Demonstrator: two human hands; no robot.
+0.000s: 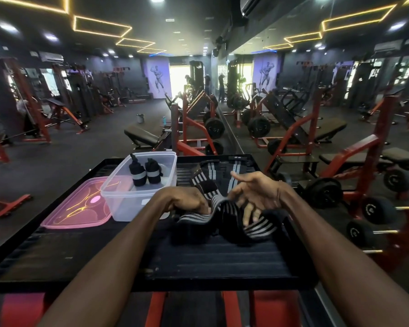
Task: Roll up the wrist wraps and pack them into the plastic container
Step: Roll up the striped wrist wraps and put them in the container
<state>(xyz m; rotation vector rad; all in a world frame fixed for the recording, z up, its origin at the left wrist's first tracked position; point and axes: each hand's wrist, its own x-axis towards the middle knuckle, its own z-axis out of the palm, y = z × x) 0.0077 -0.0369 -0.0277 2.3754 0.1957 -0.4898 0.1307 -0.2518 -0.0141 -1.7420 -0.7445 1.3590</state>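
Head view: striped wrist wrap (224, 214) draped loosely across near middle of black slatted tray (198, 263), soft elastic weave, grey bands on black, one end pinned under left hand (189, 201) closed on it, presumably as anchor for rolling. Right hand (253, 197) spread open, fingers (247, 214) against fabric, apparently guiding the strip. Further flat wraps (213, 175) just behind. Clear plastic container (139, 204) beside left hand, within easy reach; two rolled wraps (145, 172) upright inside at far end. Pink translucent lid (78, 206) off, lying flat, touching container's left side. Gym benches (142, 135) beyond.
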